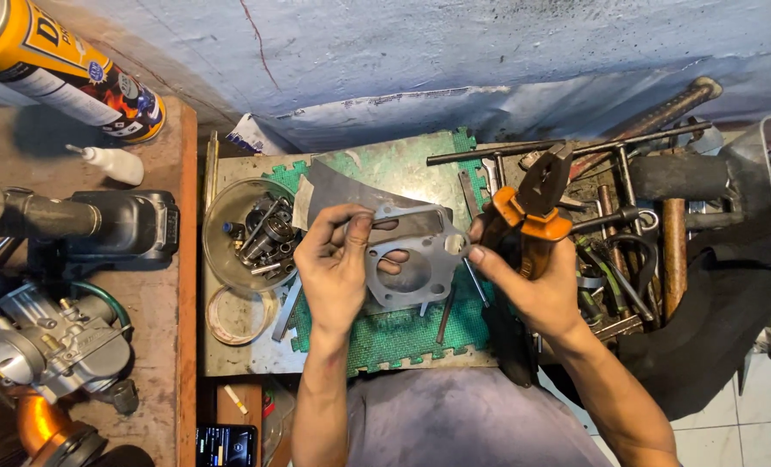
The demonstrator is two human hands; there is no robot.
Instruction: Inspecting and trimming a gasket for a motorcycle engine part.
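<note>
Head view, looking straight down on a workbench; left hand (334,268) grips a flat grey gasket (411,251), the kind with one large bore and small bolt holes, thumb on top and fingers curled beneath its left edge; right hand (528,285) pinches the gasket's right corner between thumb and forefinger while the remaining fingers are closed round orange-handled pliers (531,203), jaws pointing far; gasket held level just above the green foam mat (385,333), between both hands.

Risks, as judged: thin gasket could crease or tear at the narrow webs if the two hands pull unevenly; the pliers, held in the same hand as the pinch, could slip and nick the sealing face; loose pins lying on the mat beneath could be knocked off.

Surface: metal sheet under the mat; clear bowl of small engine parts (251,233) to the left; wooden shelf further left carrying a carburettor (57,342), a dark power tool (100,227) and a yellow spray can (66,65); heap of T-handle wrenches and hammers (636,199) to the right; cracked pale wall (446,52) at the far side; tiled floor near right.
</note>
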